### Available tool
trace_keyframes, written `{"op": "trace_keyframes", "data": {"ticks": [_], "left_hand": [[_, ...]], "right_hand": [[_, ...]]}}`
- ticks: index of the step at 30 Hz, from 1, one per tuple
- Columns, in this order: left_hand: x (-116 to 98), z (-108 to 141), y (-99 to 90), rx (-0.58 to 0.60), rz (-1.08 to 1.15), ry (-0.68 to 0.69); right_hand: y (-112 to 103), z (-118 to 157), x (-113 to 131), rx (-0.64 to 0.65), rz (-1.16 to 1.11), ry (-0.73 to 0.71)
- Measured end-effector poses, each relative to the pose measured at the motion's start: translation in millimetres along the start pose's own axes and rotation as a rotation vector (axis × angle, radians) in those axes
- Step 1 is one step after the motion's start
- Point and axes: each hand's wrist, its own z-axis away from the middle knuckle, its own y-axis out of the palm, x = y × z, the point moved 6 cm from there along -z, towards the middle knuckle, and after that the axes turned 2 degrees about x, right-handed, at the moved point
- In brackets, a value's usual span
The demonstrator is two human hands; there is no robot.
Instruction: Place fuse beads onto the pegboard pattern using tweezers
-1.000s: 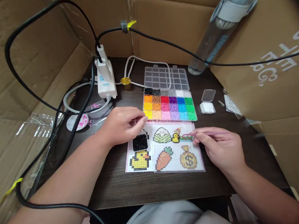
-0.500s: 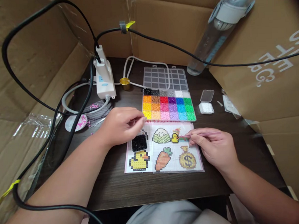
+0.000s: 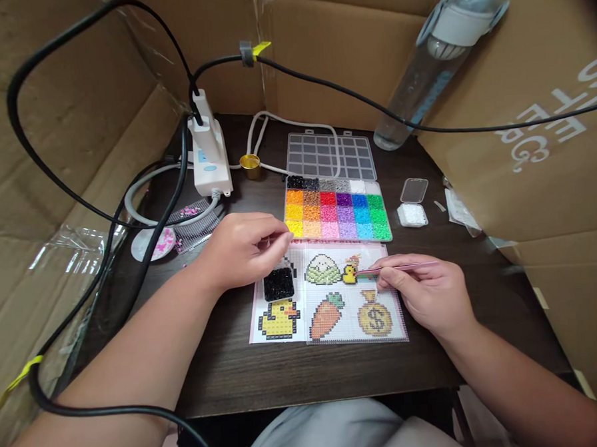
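Observation:
My right hand (image 3: 422,290) pinches pink tweezers (image 3: 411,266), their tips at a small yellow duck of beads (image 3: 350,273) on the pattern sheet (image 3: 354,327). Curled, with fingertips pressed together, my left hand (image 3: 250,249) is just above a small box of black beads (image 3: 278,284); anything between those fingertips is too small to make out. The sheet shows a carrot (image 3: 326,317), a money bag (image 3: 375,315) and a larger printed duck (image 3: 279,320). Behind it lies the sorted bead case (image 3: 336,209), filled with many colours.
A power strip (image 3: 210,168) with black and white cables stands at the left, near a gold cup (image 3: 250,166) and a white dish (image 3: 152,244). At the right are a box of white beads (image 3: 412,215) and a tilted bottle (image 3: 419,90). Cardboard walls surround the table.

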Motion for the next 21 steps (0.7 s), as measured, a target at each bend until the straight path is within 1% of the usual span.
{"op": "trace_keyframes", "data": {"ticks": [11, 16, 19, 21], "left_hand": [[-2.2, -0.3, -2.3, -0.021, -0.006, 0.02], [-2.0, 0.5, -1.9, -0.024, -0.004, 0.021], [-2.4, 1.2, -2.1, -0.035, 0.001, 0.031], [-3.0, 1.4, -2.3, -0.04, 0.006, 0.041]], "right_hand": [[-1.5, -0.2, -4.0, 0.004, -0.027, -0.02], [-0.9, -1.3, -5.2, 0.012, -0.076, -0.006], [-1.5, -7.5, 2.5, -0.013, -0.075, -0.039], [-0.8, -16.3, 16.5, -0.049, -0.08, -0.099]]}}
